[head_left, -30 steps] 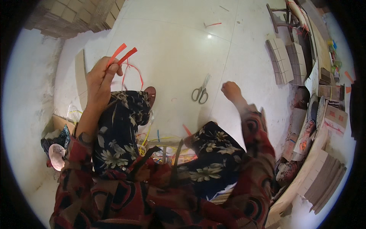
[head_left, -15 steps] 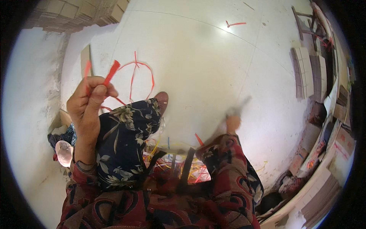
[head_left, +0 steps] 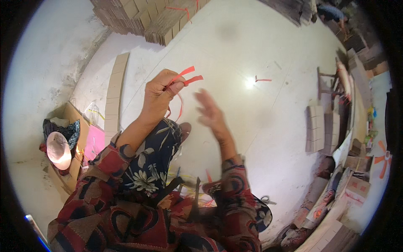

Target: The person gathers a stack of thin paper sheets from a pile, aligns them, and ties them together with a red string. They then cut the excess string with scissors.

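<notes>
My left hand [head_left: 158, 93] is closed in a pinch on a red plastic strap [head_left: 185, 72]. Two short ends of it stick out past the thumb, and a loop hangs below the fist. Close by on the right, my right hand [head_left: 211, 112] is slightly blurred, its fingers apart and nothing in them. It does not touch the strap. A pair of scissors [head_left: 266, 200] lies on the floor beside my right leg.
Stacks of cardboard [head_left: 156, 21] stand at the far left, with a long cardboard strip [head_left: 116, 90] nearer. An open carton [head_left: 74, 166] with a pale hat [head_left: 58, 151] is at left. Cardboard bundles [head_left: 315, 128] stand at right. A red strap scrap [head_left: 264, 80] lies ahead.
My right hand has come up from the low right, where it was beside a blurred dark thing, to near my left hand. The left hand, still pinching the strap, has moved right. The view has shifted.
</notes>
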Demonstrator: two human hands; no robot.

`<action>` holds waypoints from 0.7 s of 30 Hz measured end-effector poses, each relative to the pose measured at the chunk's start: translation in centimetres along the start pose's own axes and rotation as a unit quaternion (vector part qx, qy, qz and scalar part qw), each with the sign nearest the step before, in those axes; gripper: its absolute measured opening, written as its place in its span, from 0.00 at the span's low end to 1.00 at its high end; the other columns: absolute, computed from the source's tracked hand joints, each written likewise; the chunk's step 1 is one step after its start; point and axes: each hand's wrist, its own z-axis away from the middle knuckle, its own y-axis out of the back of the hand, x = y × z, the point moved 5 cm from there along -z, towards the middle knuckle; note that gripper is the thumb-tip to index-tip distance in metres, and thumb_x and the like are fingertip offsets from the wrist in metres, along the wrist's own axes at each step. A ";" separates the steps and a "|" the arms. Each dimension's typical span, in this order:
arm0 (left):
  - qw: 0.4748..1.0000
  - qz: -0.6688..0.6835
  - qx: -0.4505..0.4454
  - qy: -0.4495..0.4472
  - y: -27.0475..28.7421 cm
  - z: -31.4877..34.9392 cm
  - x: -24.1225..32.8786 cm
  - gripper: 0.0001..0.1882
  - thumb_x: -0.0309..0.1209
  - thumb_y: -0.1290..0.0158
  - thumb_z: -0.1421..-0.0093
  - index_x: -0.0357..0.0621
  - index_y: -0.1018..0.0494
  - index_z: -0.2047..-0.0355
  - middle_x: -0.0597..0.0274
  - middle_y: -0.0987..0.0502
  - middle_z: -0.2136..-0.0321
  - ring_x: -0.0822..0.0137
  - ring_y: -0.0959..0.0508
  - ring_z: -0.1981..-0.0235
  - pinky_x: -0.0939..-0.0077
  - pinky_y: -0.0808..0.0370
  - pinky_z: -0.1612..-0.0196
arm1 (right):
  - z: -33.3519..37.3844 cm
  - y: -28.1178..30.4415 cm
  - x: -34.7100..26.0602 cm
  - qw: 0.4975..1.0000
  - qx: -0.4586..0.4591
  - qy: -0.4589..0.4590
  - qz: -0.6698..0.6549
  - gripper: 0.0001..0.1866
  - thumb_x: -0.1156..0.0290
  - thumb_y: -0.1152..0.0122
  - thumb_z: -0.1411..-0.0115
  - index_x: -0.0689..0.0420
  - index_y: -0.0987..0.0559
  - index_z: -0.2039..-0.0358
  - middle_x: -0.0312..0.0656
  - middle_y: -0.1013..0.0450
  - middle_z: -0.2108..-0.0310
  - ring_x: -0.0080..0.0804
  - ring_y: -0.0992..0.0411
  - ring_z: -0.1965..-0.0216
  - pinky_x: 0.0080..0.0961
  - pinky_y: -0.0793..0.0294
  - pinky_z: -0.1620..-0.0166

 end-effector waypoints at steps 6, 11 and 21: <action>0.998 0.056 -0.034 0.009 0.6 2.2 3.1 0.07 0.28 0.50 0.43 0.35 0.28 0.71 0.70 0.31 0.80 0.81 0.34 0.76 0.85 0.36 0.74 | -0.1 -10.1 -4.5 0.991 0.029 0.007 -0.129 0.23 0.68 0.45 0.44 0.65 0.34 0.49 0.42 0.32 0.54 0.29 0.32 0.54 0.24 0.32 0.53; 1.000 0.023 -0.021 -0.003 2.3 5.4 6.6 0.07 0.29 0.48 0.45 0.36 0.29 0.71 0.69 0.30 0.82 0.80 0.33 0.79 0.83 0.35 0.78 | 4.1 -13.4 -8.8 0.980 0.034 0.038 -0.191 0.14 0.70 0.52 0.40 0.66 0.29 0.58 0.36 0.30 0.71 0.20 0.34 0.77 0.16 0.36 0.77; 0.965 0.259 -0.028 -0.044 4.7 5.7 14.4 0.05 0.27 0.48 0.47 0.39 0.29 0.76 0.67 0.27 0.83 0.81 0.34 0.83 0.85 0.41 0.82 | 6.2 -14.3 -17.8 0.919 0.216 0.171 0.282 0.10 0.70 0.47 0.42 0.62 0.25 0.77 0.33 0.37 0.89 0.21 0.39 0.87 0.19 0.43 0.82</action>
